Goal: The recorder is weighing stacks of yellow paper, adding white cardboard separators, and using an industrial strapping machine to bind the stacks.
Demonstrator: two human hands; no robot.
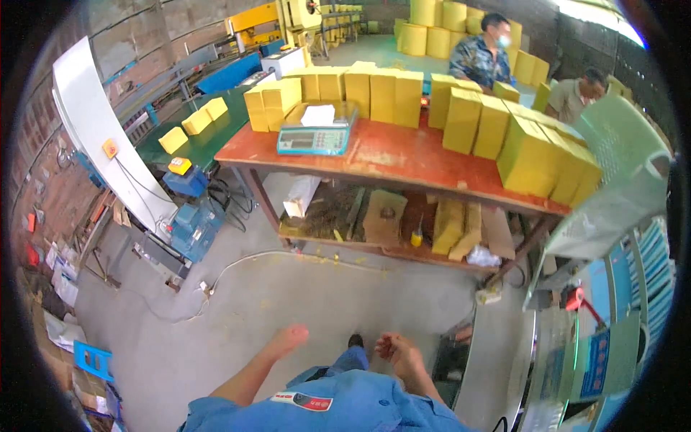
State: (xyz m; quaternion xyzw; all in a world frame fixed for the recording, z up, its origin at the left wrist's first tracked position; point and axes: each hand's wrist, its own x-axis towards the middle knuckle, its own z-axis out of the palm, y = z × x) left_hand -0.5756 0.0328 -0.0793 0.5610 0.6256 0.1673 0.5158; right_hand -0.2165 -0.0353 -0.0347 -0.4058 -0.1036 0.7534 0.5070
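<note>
Both of my hands hang in front of my body above the grey floor, apart from the worktable. My left hand points inward. Its fingers are blurred, and no held thing shows. My right hand is loosely curled, with some space between the fingers and nothing visible in it. Ahead stands a red-topped table. On it are a blue-and-grey digital scale with a white paper, and several yellow paper stacks standing upright along the back and right side.
To the left, a green conveyor carries yellow stacks beside a white panel and blue motor. A cable crosses the floor. A green plastic chair stands right. Two people are behind the table. A blue stool sits lower left.
</note>
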